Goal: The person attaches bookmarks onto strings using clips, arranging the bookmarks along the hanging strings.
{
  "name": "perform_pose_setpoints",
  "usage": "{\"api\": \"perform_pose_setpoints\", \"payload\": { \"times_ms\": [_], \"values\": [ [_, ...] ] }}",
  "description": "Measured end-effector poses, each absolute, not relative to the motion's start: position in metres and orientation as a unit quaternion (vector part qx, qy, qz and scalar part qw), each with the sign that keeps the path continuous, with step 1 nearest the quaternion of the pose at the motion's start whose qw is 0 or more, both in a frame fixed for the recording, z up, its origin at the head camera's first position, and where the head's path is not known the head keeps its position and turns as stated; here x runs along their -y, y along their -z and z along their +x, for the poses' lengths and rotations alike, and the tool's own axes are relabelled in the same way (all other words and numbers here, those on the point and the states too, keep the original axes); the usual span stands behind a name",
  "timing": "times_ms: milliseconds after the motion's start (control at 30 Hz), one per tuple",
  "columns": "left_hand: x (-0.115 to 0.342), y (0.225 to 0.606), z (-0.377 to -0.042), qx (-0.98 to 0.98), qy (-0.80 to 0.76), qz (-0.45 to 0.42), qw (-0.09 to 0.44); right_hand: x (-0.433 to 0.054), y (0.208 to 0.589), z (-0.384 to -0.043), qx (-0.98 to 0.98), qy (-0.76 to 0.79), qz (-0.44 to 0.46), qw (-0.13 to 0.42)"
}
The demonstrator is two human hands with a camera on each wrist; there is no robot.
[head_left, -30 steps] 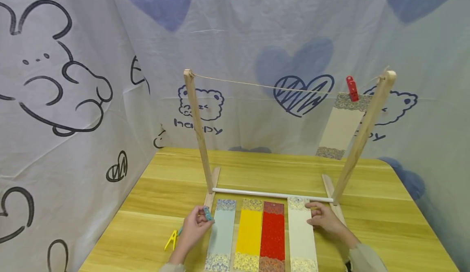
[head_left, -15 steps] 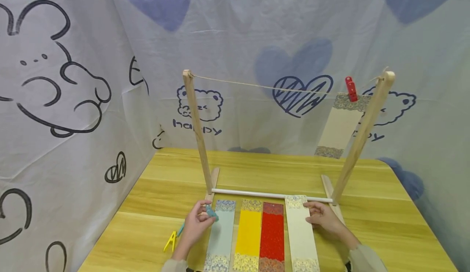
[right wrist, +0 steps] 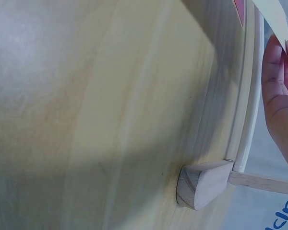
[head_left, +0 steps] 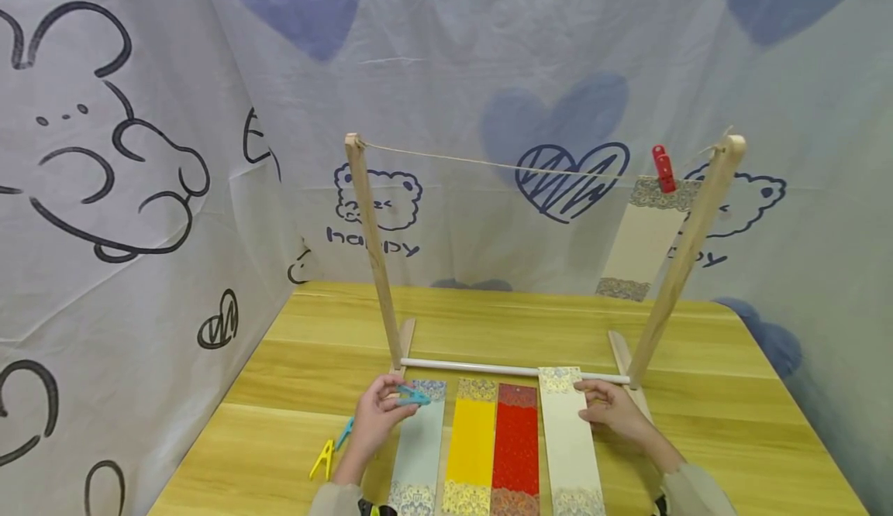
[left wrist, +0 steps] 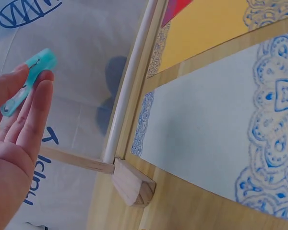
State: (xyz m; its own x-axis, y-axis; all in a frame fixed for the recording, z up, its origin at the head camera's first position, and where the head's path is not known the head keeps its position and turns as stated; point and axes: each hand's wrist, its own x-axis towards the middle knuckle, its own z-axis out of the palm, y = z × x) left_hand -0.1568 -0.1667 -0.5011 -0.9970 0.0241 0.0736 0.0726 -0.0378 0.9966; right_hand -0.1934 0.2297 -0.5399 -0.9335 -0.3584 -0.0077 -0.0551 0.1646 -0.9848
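Between thumb and fingers, my left hand pinches a turquoise clothespin, above the top of a pale blue card strip. The left wrist view shows the same clothespin clear of the table. At its upper right edge, a cream card strip with lace-patterned ends is pinched by my right hand. Its far end overlaps the white rod. In the right wrist view, thumb and fingers hold the corner of the cream strip. Yellow and red strips lie between the hands.
A wooden frame with a string and a white bottom rod stands behind the strips. A red clothespin holds another cream strip on the string. Yellow and blue clothespins lie near my left wrist.
The cream strip in my right hand has moved slightly away from me and to the left. My left hand has shifted right and up, and its clothespin has turned to lie sideways.
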Motion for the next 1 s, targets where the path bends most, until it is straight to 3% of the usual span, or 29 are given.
{"api": "perform_pose_setpoints", "payload": {
  "times_ms": [567,1000],
  "values": [
    [0.155,0.485,-0.162,0.696,0.718,-0.036,0.001,-0.228,0.531,-0.193,-0.755,0.639,-0.127,0.074],
    [0.15,0.473,-0.174,0.693,0.718,-0.068,0.013,-0.227,0.515,-0.198,-0.716,0.672,-0.187,0.005]
  ]
}}
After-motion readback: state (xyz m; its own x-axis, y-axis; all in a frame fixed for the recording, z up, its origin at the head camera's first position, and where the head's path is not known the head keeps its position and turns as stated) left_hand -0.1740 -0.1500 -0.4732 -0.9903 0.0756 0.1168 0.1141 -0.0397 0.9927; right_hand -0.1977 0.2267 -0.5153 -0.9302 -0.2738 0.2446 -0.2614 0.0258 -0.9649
